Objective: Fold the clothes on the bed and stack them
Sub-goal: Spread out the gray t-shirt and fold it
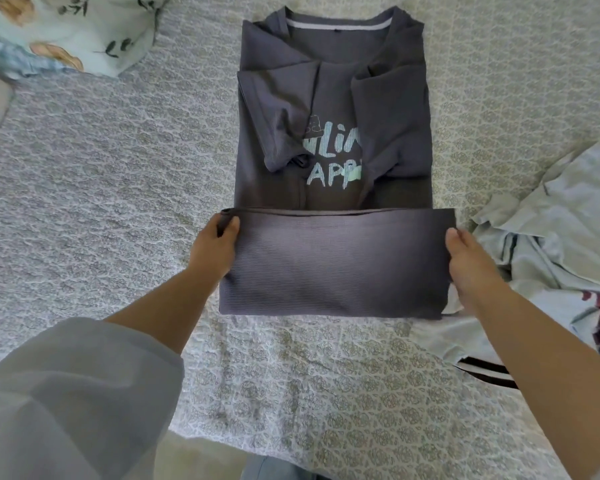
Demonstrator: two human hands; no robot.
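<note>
Head view, shirt: the dark grey T-shirt (333,140) lies flat on the bed (101,168), about midway between its left and right edges, collar toward the far edge, both sleeves already folded in over the printed chest.
Head view, long axis: runs from near edge to far edge; the lifted hem band lies across it.
Head view, left hand: the left hand (215,247) pinches the left corner of the raised hem, thumb on top, fingers curled beneath.
Head view, right hand: the right hand (468,258) grips the right corner of the hem, fingers tucked behind the cloth.
Head view, key relation: the collar lies straight ahead of both hands, equally near each; the fold probably goes forward along the long axis.
Head view, waiting clothes: a pale blue garment (551,237) lies crumpled at the right edge, just beside the right hand; folding it looks next.
</note>
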